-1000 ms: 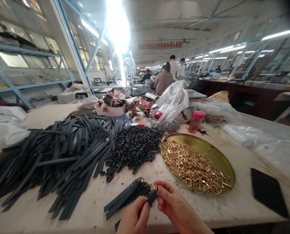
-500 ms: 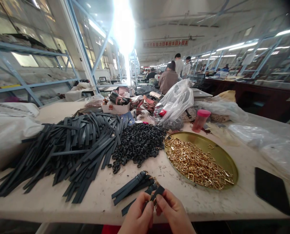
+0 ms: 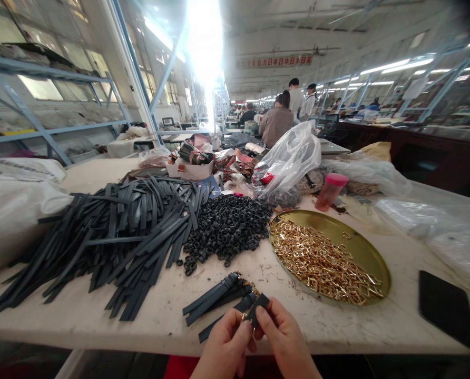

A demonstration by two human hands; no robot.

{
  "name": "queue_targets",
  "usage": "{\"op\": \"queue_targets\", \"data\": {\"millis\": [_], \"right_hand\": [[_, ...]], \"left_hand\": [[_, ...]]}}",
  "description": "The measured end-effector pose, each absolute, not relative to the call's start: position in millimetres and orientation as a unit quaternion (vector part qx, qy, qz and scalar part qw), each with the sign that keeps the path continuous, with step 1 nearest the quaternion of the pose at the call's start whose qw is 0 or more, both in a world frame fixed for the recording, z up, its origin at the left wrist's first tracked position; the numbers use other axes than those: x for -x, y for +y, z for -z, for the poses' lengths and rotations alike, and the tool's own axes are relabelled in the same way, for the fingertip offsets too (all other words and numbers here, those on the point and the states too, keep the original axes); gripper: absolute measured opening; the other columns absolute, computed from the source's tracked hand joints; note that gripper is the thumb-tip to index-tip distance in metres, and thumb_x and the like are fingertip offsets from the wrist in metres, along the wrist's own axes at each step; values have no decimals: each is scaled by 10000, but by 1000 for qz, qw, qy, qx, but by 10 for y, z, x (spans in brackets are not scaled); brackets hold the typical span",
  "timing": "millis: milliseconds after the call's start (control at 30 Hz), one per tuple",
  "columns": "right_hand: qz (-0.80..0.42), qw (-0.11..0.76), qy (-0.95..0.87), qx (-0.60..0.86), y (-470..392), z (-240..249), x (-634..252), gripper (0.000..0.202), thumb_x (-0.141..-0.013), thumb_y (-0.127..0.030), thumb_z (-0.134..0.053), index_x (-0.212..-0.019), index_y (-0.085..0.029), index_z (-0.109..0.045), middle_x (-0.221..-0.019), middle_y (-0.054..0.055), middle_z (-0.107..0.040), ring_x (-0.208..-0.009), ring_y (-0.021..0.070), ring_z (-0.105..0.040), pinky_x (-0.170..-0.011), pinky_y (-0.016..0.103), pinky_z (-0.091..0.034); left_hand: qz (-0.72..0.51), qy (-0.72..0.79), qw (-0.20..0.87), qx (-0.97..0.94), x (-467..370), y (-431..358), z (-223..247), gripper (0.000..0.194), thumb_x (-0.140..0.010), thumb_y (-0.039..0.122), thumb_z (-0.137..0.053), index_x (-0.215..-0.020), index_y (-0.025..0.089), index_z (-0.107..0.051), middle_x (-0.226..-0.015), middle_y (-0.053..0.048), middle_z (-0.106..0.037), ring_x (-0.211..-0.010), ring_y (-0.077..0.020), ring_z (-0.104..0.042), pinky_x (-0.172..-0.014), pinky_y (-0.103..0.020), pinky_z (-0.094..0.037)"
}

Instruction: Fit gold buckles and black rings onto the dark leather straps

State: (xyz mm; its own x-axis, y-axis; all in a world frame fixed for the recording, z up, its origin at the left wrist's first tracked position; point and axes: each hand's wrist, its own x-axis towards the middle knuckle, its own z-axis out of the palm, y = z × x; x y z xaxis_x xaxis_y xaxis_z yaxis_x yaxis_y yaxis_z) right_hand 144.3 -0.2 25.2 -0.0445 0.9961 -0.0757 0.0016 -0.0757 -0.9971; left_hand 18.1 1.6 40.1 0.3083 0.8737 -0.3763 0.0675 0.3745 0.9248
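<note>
Near the table's front edge, my left hand [image 3: 229, 339] is closed on a gold buckle [image 3: 244, 317] and the dark strap [image 3: 257, 308] that meets it. My right hand [image 3: 280, 331] pinches the strap's upper end between thumb and fingers. Part of the buckle is covered by my fingers. Just beyond my hands lie several dark straps with gold buckles [image 3: 221, 295]. Farther back are a heap of small black loops [image 3: 229, 226] and, to its left, a large pile of loose dark straps [image 3: 140, 226]. Gold buckles [image 3: 325, 263] lie in a round gold tray [image 3: 371, 263] on the right.
A flat black pad [image 3: 446, 308] lies at the right front. Behind the tray stand a pink-lidded jar [image 3: 330, 192] and clear plastic bags [image 3: 290, 163]. A white sack [image 3: 17, 210] sits at the left edge. Several people [image 3: 278, 121] are farther back.
The view has shifted slightly, so the table's contents sit a little higher and mostly farther right. Both hands still hold the strap and buckle together, with the strap's end slightly higher.
</note>
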Motion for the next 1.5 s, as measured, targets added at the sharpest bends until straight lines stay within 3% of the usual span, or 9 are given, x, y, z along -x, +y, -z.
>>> {"op": "queue_targets", "data": {"millis": [267,567,800,933,1100,1300,1433,1500], "right_hand": [[-390,458,-620,504,-56,-199,-1497,49,-752,-235,-550,-732,-217,-591,-699,16,-606,-660,169,-550,-625,266,-416],[-619,477,-448,435,-74,-154,-1503,220,-724,-385,-619,-715,-173,-563,-633,-27,-530,-591,123,-478,-567,244,-399],[-778,463,-253,340,-140,-202,-1361,230,-574,-193,-724,-769,-173,-603,-639,-33,-595,-552,102,-508,-561,228,-388],[-805,474,-178,309,-137,-305,-1348,195,-551,-84,-682,-722,-157,-622,-637,-24,-607,-555,94,-519,-561,216,-385],[-810,481,-172,288,-136,-341,-1331,174,-558,-62,-627,-707,-152,-628,-611,-23,-594,-529,93,-509,-533,215,-382],[-722,504,-275,387,-205,-246,-1300,149,-612,-201,-651,-739,-188,-573,-630,-32,-563,-545,118,-483,-549,244,-386],[-480,523,-481,515,-216,-139,-1345,148,-687,-335,-620,-668,-201,-562,-624,-18,-528,-611,150,-472,-578,249,-366],[-473,493,-498,535,-169,-94,-1384,185,-678,-359,-630,-646,-199,-544,-594,-28,-509,-581,141,-452,-557,244,-346]], "left_hand": [[-330,547,601,-479,-190,-51,-234,280,-758,450,-472,-662,190,-429,-523,69,-476,-344,-40,-299,-364,-188,-201],[-305,550,574,-525,-166,-99,-343,148,-747,294,-462,-634,203,-434,-489,64,-471,-444,-84,-387,-445,-193,-276],[-318,549,582,-509,-150,-122,-318,161,-761,309,-449,-644,200,-429,-510,64,-468,-426,-75,-356,-428,-194,-256],[-316,535,607,-496,-142,-122,-305,224,-743,386,-496,-644,201,-418,-511,74,-454,-417,-67,-330,-416,-193,-237],[-330,521,626,-477,-130,-118,-276,291,-727,445,-524,-626,199,-407,-487,71,-446,-447,-75,-370,-466,-194,-276],[-329,523,625,-478,-124,-103,-262,238,-733,388,-489,-630,196,-393,-489,65,-437,-478,-88,-387,-509,-209,-298],[-302,604,489,-552,-120,-101,-295,192,-720,303,-469,-587,201,-375,-520,66,-376,-532,-105,-381,-525,-216,-282],[-279,618,443,-586,-93,-101,-328,194,-709,293,-477,-576,202,-368,-531,68,-349,-541,-106,-363,-529,-221,-265]]}}
